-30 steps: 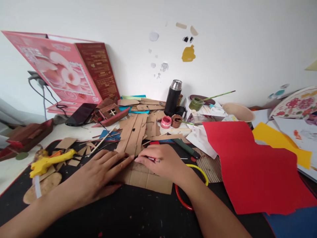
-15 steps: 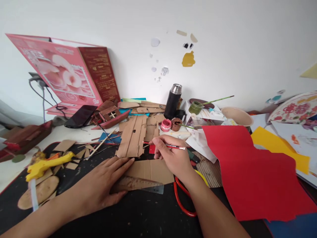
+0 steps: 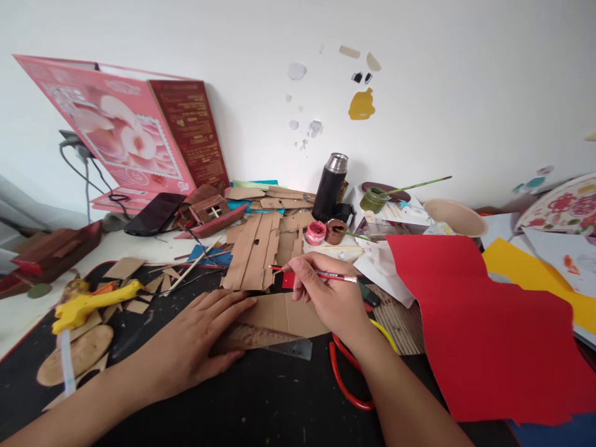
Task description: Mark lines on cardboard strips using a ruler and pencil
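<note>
My left hand lies flat with its fingers stretched out, over the left part of a brown cardboard strip and a clear ruler. Between the thumb and fingers of my right hand is a red and black pencil, its white end pointing right and its tip to the left. The right hand is over the strip's upper right side. Just beyond the strip lies a larger notched cardboard panel with a small dark hole. The part of the ruler under my left hand is hidden.
A yellow glue gun and cardboard scraps lie left. Red-handled scissors are by my right forearm, beside red paper. Behind stand paint pots, a black flask and a small model boat.
The whole view has shifted slightly, so most things appear a little further right. Both hands keep nearly the same pose, and the pencil stays in my right hand.
</note>
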The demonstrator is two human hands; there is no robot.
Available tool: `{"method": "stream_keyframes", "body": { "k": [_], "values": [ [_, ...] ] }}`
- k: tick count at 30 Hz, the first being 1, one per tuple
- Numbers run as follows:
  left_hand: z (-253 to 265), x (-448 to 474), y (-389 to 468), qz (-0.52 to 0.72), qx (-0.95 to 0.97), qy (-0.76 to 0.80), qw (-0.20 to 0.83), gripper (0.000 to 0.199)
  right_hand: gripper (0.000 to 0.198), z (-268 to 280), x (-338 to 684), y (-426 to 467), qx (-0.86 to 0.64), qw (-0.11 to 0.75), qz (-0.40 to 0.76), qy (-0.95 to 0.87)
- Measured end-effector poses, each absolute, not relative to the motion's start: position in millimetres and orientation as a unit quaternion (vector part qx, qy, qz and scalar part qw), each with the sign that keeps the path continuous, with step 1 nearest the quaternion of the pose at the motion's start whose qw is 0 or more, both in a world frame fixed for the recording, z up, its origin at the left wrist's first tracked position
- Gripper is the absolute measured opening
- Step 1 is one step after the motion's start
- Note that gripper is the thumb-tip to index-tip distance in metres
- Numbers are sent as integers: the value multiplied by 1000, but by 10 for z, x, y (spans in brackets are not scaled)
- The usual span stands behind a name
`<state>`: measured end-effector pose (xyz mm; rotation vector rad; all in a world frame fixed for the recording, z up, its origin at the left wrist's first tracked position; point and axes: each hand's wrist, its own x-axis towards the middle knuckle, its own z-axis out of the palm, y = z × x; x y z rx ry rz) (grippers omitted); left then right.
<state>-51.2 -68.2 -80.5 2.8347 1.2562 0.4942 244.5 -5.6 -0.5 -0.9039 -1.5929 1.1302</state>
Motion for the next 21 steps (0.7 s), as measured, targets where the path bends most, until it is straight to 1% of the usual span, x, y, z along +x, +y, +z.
{"method": "stream_keyframes", "body": {
  "k": [2, 5, 10, 14, 17, 21],
  "values": [
    [-778, -483, -717, 163, 903, 398, -22, 65, 43, -19, 2443, -64, -368, 466, 450, -667],
    [-711, -429, -778, 182, 902, 387, -57, 53, 42, -36, 2439, -76, -371, 450, 443, -681],
    [-660, -413, -919, 199, 904, 375, -54, 38, 40, -51, 2425, -77, -373, 448, 420, -696],
    [-778, -510, -991, 202, 882, 426, -27, 38, 40, -82, 2400, -86, -369, 436, 404, -715],
    [-870, -574, -991, 202, 854, 478, 13, 40, 40, -112, 2378, -96, -368, 425, 384, -733],
    [-853, -601, -969, 198, 858, 469, 70, 38, 40, -145, 2355, -96, -368, 412, 367, -749]
  ]
}}
